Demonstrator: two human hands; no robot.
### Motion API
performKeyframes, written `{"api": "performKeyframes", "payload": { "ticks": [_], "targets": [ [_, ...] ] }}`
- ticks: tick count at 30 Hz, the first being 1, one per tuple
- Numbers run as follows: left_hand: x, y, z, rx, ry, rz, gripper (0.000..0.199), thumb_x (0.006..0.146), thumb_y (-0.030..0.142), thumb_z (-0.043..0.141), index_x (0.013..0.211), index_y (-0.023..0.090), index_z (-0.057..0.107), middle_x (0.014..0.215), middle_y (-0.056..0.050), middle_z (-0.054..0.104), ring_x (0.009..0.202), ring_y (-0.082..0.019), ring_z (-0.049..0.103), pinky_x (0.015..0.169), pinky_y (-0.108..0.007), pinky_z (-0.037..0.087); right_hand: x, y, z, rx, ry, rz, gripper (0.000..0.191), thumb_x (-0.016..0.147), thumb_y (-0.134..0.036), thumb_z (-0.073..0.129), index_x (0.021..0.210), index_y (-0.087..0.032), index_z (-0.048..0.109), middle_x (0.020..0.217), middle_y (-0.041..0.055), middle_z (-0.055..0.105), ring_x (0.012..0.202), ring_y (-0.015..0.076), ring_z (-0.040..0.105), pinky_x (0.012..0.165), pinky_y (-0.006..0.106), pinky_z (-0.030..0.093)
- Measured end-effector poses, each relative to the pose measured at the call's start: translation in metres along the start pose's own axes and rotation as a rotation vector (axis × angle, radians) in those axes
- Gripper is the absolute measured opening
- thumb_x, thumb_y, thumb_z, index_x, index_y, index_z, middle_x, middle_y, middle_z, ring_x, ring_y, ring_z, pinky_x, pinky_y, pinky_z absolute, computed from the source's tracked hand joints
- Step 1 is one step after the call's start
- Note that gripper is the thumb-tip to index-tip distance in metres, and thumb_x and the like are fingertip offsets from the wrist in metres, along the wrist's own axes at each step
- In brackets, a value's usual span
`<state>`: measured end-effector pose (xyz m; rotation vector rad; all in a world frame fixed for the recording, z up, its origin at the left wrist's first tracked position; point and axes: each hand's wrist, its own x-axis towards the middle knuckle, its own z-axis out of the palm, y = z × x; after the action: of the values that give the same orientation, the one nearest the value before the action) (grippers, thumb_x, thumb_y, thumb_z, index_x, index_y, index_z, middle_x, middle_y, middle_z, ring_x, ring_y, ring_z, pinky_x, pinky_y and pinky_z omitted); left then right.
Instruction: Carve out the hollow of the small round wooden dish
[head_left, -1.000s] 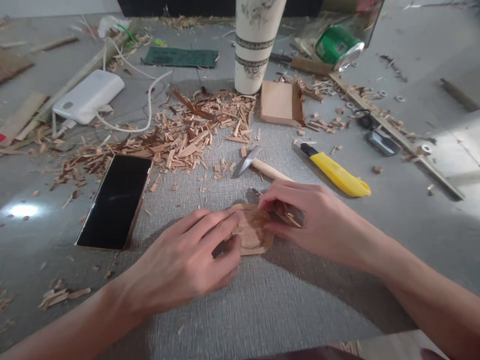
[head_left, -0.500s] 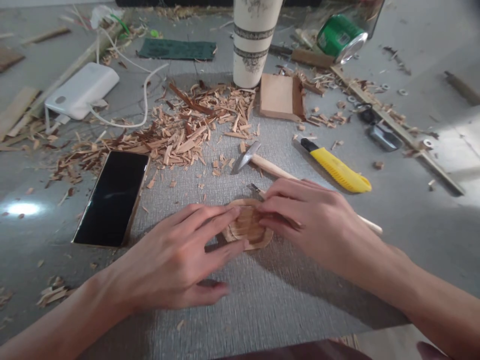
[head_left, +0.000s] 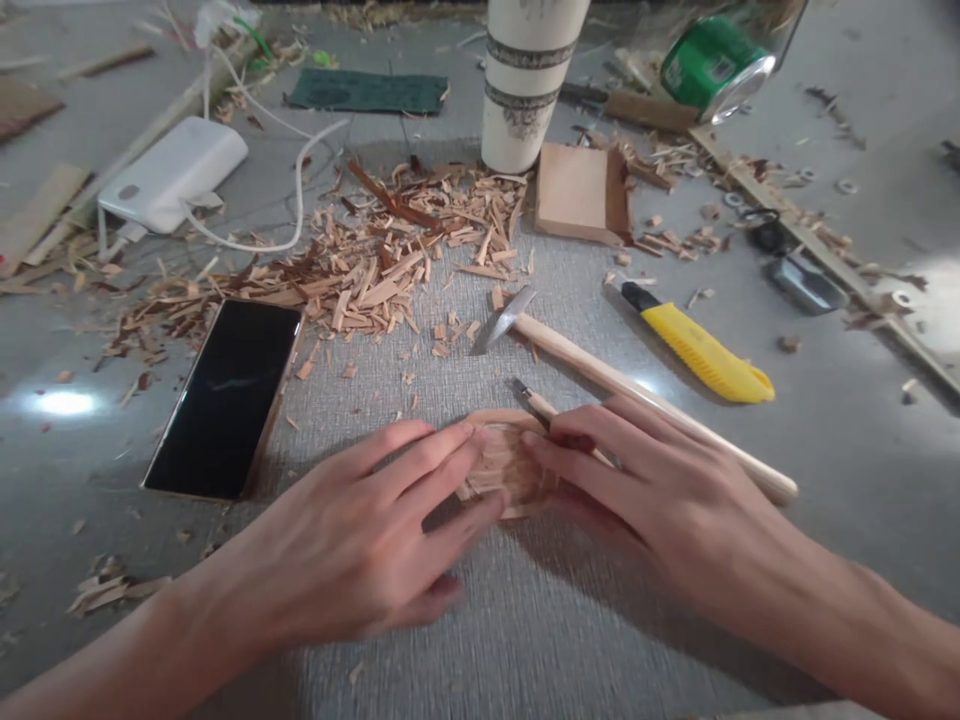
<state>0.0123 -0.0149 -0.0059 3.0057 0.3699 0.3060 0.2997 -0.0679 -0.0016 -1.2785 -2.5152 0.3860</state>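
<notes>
A small carved wooden dish (head_left: 510, 465) with a hollowed middle lies on the grey tabletop between both hands. My left hand (head_left: 367, 520) grips it from the left, long fingers on the far-left rim and another finger at the near edge, the thumb held apart. From the right, my right hand (head_left: 637, 480) pinches the rim, one fingertip reaching into the hollow. A thin carving tool (head_left: 536, 400) with a wooden handle lies just behind the dish, partly hidden by my right fingers. Beyond it rests a hammer (head_left: 600, 375) with a pale wooden handle.
A yellow utility knife (head_left: 701, 350) lies right of the hammer, a black-screened phone (head_left: 225, 400) at left. Wood shavings (head_left: 367, 275) heap behind. Farther back stand a patterned paper cup (head_left: 525, 90), a square wooden tray (head_left: 574, 190), a white power bank (head_left: 176, 175) and a tipped green can (head_left: 712, 70).
My right hand has shifted right and down along the rim, uncovering more of the hammer's handle and the carving tool. The left hand stays on the dish; the view has shifted slightly.
</notes>
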Motion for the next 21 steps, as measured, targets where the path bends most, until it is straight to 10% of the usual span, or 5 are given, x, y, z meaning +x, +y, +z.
{"api": "performKeyframes", "payload": {
  "ticks": [21],
  "targets": [
    [0.0, 0.007, 0.012, -0.041, -0.004, -0.009, 0.058, 0.098, 0.052, 0.071, 0.14, 0.013, 0.061, 0.161, -0.029, 0.049, 0.153, -0.042, 0.045, 0.118, -0.056, 0.049, -0.004, -0.003, 0.015, 0.241, 0.103, 0.183, 0.024, 0.099, -0.027, 0.073, 0.123, -0.025, 0.068, 0.115, 0.0084, 0.066, 0.101, 0.0246, 0.06, 0.084, 0.04, 0.055]
  ]
}}
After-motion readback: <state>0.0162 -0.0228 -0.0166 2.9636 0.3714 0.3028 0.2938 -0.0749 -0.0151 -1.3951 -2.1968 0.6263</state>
